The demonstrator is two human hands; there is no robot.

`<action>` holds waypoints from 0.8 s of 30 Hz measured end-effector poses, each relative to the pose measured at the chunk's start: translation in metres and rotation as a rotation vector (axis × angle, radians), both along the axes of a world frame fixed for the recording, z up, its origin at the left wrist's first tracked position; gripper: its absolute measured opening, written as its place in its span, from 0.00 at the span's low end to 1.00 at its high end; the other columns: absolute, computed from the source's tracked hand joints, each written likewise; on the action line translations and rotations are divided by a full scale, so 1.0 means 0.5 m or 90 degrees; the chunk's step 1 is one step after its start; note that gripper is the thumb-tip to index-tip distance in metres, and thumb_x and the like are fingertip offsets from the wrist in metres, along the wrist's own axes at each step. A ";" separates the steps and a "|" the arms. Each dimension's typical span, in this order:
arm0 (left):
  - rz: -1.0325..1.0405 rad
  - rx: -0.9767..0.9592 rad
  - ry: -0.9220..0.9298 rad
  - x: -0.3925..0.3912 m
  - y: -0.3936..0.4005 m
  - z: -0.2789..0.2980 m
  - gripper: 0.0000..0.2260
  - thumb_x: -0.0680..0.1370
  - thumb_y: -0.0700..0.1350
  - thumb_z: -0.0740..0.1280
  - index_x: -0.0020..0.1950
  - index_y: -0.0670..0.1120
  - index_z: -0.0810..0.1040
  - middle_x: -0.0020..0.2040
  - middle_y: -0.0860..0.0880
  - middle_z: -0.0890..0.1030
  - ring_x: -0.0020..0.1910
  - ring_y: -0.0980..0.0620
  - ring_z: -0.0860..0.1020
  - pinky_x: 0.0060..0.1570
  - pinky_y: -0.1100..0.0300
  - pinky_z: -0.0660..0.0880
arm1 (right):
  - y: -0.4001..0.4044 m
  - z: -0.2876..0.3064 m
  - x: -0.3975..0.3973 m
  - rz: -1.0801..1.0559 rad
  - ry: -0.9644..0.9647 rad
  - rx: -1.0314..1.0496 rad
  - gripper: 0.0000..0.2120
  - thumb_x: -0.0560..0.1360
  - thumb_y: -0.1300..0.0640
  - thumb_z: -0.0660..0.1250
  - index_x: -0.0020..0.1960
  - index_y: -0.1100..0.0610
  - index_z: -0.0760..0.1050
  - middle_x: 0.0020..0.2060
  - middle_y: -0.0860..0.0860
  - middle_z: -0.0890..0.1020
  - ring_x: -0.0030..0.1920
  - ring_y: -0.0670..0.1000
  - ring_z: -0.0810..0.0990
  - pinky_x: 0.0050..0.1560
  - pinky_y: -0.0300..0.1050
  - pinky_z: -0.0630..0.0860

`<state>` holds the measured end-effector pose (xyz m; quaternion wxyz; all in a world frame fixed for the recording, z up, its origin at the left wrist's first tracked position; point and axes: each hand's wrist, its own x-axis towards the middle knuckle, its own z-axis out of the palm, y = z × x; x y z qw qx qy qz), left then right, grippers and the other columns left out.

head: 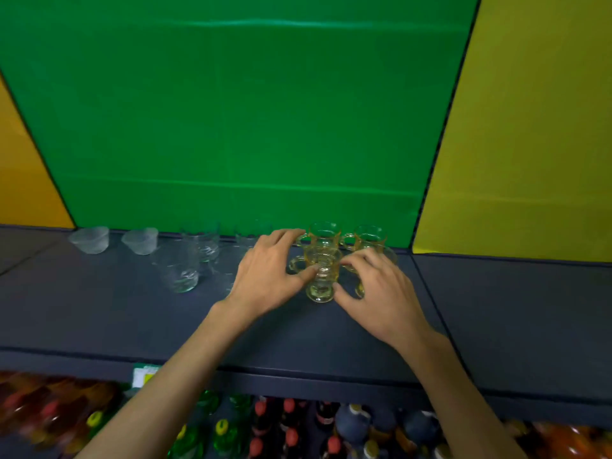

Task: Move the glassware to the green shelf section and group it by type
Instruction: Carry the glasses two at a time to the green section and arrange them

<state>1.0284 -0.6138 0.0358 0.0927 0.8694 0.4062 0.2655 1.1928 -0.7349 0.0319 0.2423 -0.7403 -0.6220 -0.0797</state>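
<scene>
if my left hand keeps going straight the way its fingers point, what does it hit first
Most likely the back left amber mug. The left hand points up and right toward the green back wall, and its fingertips already sit at that mug's handle; whether they touch is unclear. The thumb rests on the front amber mug.
</scene>
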 end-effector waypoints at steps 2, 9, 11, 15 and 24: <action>0.007 0.022 0.038 -0.039 -0.006 0.018 0.31 0.77 0.65 0.65 0.77 0.54 0.69 0.74 0.52 0.73 0.71 0.47 0.71 0.66 0.48 0.72 | 0.018 0.003 -0.025 0.030 0.007 0.005 0.19 0.77 0.43 0.65 0.65 0.50 0.75 0.59 0.45 0.75 0.61 0.50 0.74 0.59 0.48 0.71; 0.112 0.052 0.139 -0.204 -0.022 0.037 0.29 0.77 0.65 0.56 0.76 0.56 0.71 0.75 0.53 0.73 0.72 0.47 0.70 0.65 0.49 0.72 | 0.089 0.011 -0.168 0.152 0.032 0.026 0.18 0.78 0.44 0.65 0.65 0.51 0.74 0.59 0.46 0.74 0.60 0.50 0.74 0.59 0.49 0.71; 0.146 0.054 0.152 -0.261 -0.023 0.033 0.30 0.77 0.66 0.54 0.77 0.57 0.70 0.76 0.52 0.72 0.73 0.47 0.70 0.66 0.49 0.71 | 0.108 0.012 -0.222 0.185 0.028 0.022 0.19 0.78 0.43 0.64 0.66 0.50 0.73 0.60 0.46 0.74 0.61 0.50 0.73 0.60 0.49 0.71; 0.213 0.077 0.185 -0.392 -0.019 0.027 0.29 0.80 0.67 0.56 0.79 0.58 0.66 0.79 0.51 0.68 0.77 0.47 0.66 0.69 0.49 0.69 | 0.144 0.013 -0.337 0.240 0.016 0.014 0.19 0.79 0.43 0.64 0.66 0.50 0.73 0.60 0.45 0.74 0.62 0.50 0.73 0.60 0.49 0.72; 0.300 0.055 0.187 -0.748 -0.005 0.019 0.30 0.81 0.67 0.56 0.82 0.60 0.60 0.82 0.52 0.63 0.79 0.48 0.63 0.72 0.49 0.65 | 0.218 0.015 -0.679 0.322 0.004 0.016 0.19 0.79 0.43 0.64 0.67 0.50 0.73 0.61 0.45 0.73 0.62 0.50 0.74 0.57 0.48 0.73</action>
